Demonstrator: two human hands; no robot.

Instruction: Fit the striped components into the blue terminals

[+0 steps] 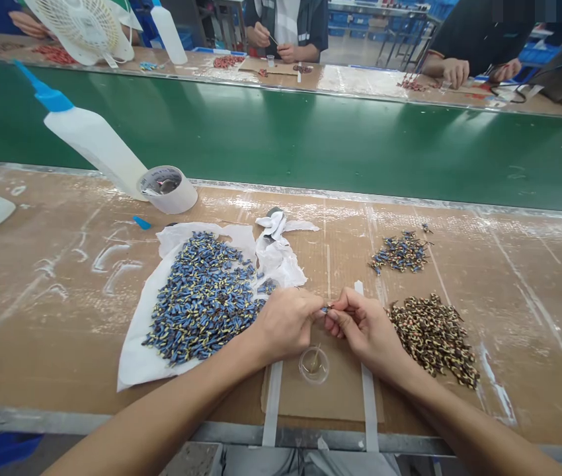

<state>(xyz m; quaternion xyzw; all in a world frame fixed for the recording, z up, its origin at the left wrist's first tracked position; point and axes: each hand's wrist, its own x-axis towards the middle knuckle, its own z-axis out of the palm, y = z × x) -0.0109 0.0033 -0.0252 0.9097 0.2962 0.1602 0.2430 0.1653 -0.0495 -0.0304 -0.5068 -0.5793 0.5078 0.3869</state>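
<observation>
My left hand [285, 324] and my right hand [366, 329] meet over a taped-down cardboard pad [321, 404]. Both are closed in a pinch, with a tiny blue piece [326, 309] between their fingertips; its exact kind is too small to make out. Just below them stands a small clear cup [313, 365] with a thin stick in it. Left of my left hand, a heap of tiny blue, yellow and dark pieces [201, 297] covers a white sheet [135, 357]. A heap of dark and yellowish pieces [432, 340] lies beside my right wrist, with a smaller mixed pile [400, 252] behind it.
Crumpled white tissue [278, 258] touches the sheet. A tape roll [169, 190], a blue-tipped white bottle [95, 142] and a blue cap [141, 223] sit at back left. Beyond runs a green belt [281, 132], with other people working across it near a white fan [82, 26].
</observation>
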